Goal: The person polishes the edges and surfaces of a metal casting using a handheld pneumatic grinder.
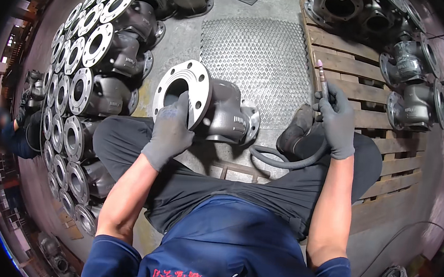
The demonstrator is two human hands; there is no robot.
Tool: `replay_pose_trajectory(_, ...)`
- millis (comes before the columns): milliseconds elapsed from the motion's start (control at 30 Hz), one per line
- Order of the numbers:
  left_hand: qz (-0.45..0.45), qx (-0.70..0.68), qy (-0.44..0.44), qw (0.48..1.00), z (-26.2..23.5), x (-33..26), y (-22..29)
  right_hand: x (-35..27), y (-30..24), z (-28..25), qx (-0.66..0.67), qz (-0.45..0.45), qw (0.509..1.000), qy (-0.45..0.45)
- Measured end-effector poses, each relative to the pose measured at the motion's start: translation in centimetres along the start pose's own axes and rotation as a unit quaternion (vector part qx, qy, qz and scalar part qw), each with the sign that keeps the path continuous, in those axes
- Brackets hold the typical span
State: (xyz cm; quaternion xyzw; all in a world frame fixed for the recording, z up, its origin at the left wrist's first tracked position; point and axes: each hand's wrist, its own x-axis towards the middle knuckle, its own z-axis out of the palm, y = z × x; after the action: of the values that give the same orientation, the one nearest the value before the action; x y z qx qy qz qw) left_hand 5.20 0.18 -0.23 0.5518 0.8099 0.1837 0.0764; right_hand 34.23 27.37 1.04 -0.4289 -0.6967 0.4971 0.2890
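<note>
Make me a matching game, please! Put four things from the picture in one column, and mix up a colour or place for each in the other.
Things:
1. Tool
2. Shirt
3. Pallet
4. Middle casting

Matches:
A. Wooden, off to the right
B. Gripped by the left hand
C. Held in the right hand
D. Dark blue

Right pairs: 1-C, 2-D, 3-A, 4-B.
</note>
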Motion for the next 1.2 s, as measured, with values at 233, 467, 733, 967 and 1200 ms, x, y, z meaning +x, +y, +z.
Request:
replay_pose_trajectory(233,-0.024,0.044,-0.157,0.986,-0.2,12.4,3.7,0.3,-2.9,0.3,0.023,0.059,0.998,0.024)
replay_pose_trajectory(467,-0.012,0.115,-0.192,0.975,6.6,28.9,3.5,0.1,-4.3,-0.2,0.028,0.101,0.991,0.084)
replay_pose_trajectory(733,-0.006,0.129,-0.228,0.965,13.8,36.4,-0.7,-0.5,-3.4,0.2,0.027,0.146,0.986,0.078)
replay_pose_trajectory(967,0.009,0.007,0.024,1.0,16.8,23.5,-2.0,-0.5,-3.3,0.7,0.046,0.153,0.986,0.043)
replay_pose_trajectory(1200,-0.55,-0.425,0.134,0.706,25.5,0.8,-9.3,-1.5,-4.1,2.1,0.081,0.136,0.987,0.014)
